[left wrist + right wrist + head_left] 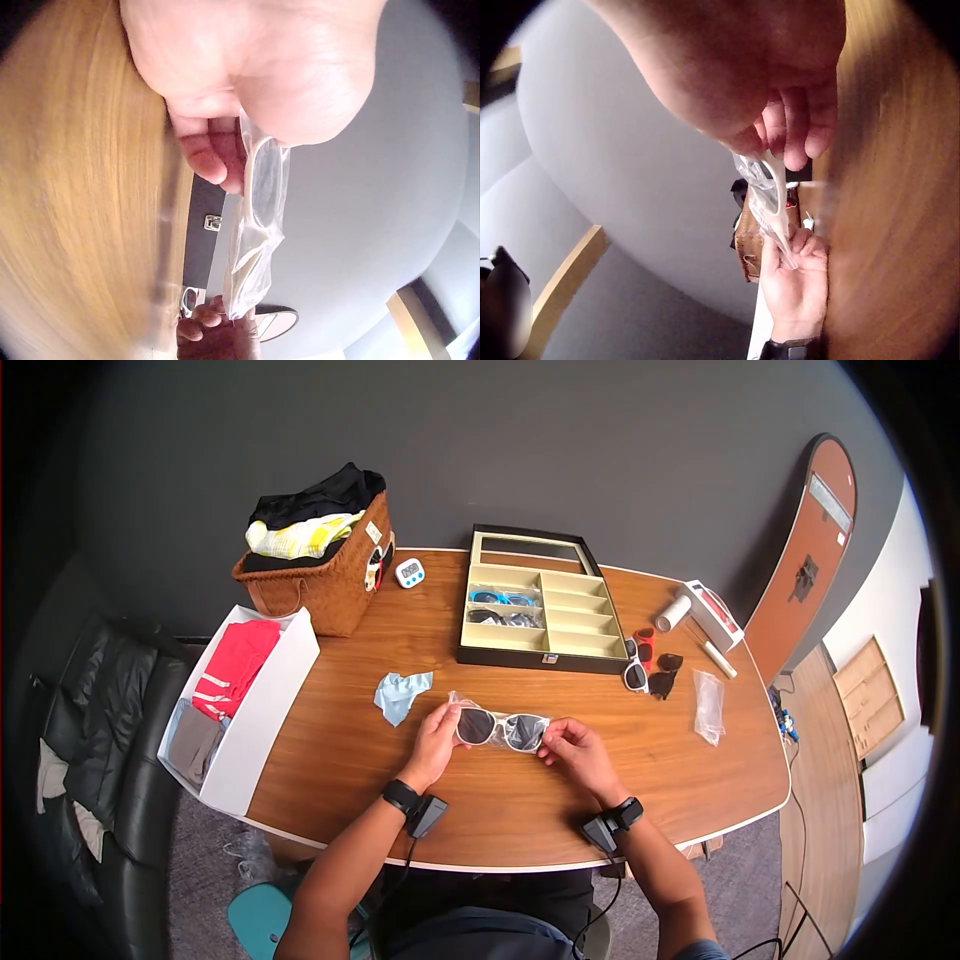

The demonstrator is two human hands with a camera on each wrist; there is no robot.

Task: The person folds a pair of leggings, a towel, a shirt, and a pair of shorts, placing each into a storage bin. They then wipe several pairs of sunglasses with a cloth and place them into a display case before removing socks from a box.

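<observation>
White-framed sunglasses (502, 730) with dark lenses lie in a clear plastic sleeve, held level above the front half of the table. The left hand (434, 745) pinches the sleeved glasses at their left end, thumb on top. At the right end, the right hand (582, 756) grips them between thumb and fingers. In the left wrist view the clear sleeve (257, 225) stretches from the left hand (255, 67) towards the right. The right wrist view shows the white frame (778, 191) under the fingers of the right hand (742, 82).
Behind stands an open display case (555, 657) with glasses in two compartments. Right of it are loose sunglasses (636, 672), an empty sleeve (709, 707), a white box (712, 615) and a roll (673, 613). Leftward are a blue cloth (400, 696), timer (409, 573), basket (335, 595) and white bin (262, 745).
</observation>
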